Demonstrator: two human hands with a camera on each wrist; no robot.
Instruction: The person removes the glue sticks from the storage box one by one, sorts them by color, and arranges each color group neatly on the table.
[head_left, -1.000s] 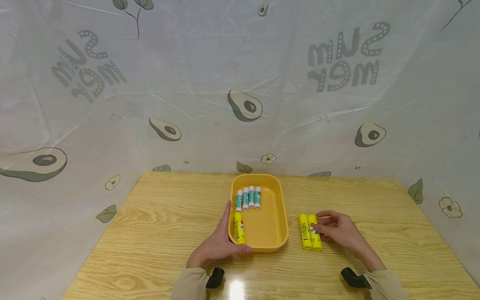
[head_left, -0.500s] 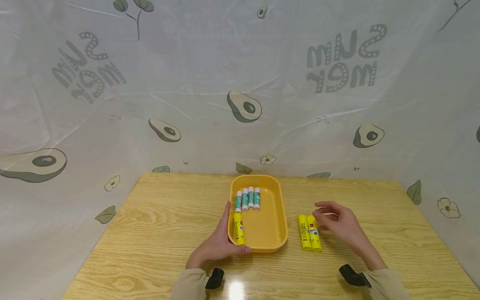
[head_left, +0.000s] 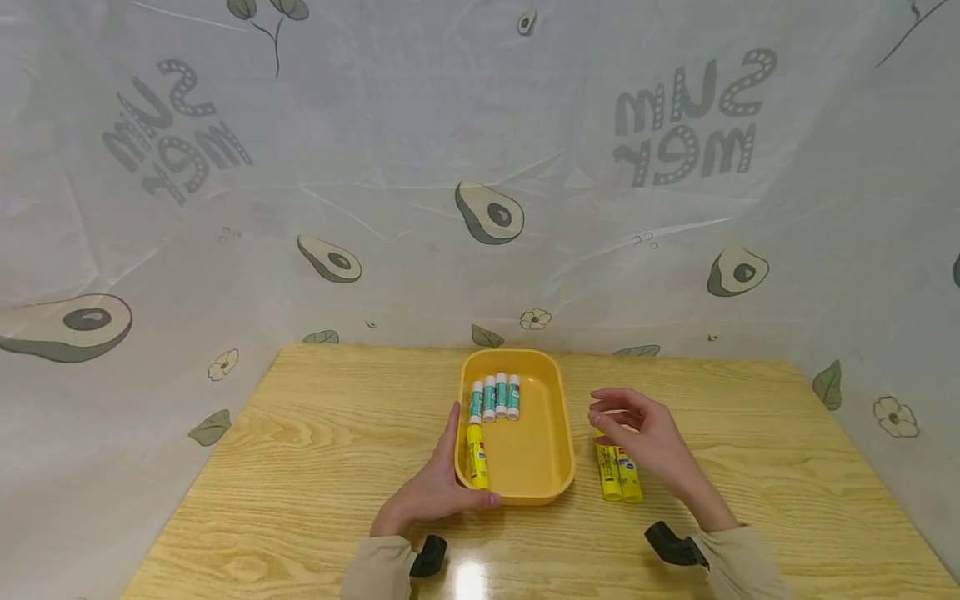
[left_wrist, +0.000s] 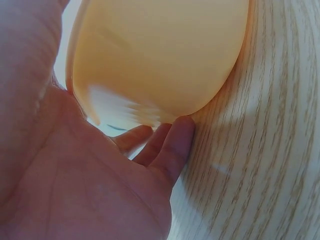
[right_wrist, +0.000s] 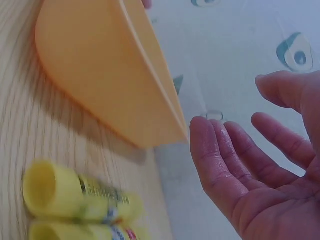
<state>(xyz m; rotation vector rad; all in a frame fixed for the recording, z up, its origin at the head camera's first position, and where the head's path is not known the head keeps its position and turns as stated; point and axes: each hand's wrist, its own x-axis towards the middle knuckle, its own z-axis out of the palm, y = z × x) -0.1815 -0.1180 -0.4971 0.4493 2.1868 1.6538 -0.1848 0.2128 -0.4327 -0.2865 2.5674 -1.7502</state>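
My left hand [head_left: 431,497] holds the near left corner of a yellow plastic tray [head_left: 558,433], fingers along its left wall and thumb on the front side. Inside the tray, several white-and-teal glue sticks [head_left: 502,395] lie side by side at the far left. A larger yellow glue stick [head_left: 477,457] lies nearer, against the left wall. To the tray's right, two yellow glue sticks, the left one [head_left: 611,477] and the right one [head_left: 629,481], lie together on the table. Over their far ends hovers my right hand [head_left: 647,432], holding nothing, its fingers loosely bent.
The wooden table [head_left: 337,433] extends on both sides of the tray. A pale printed sheet [head_left: 405,275] with avocados hangs behind it and along the sides. Black wrist mounts [head_left: 430,557] sit at both wrists.
My right hand has come off the right yellow glue stick on the table and moved left and a little upward, toward the tray. The left hand and the tray stay in place.
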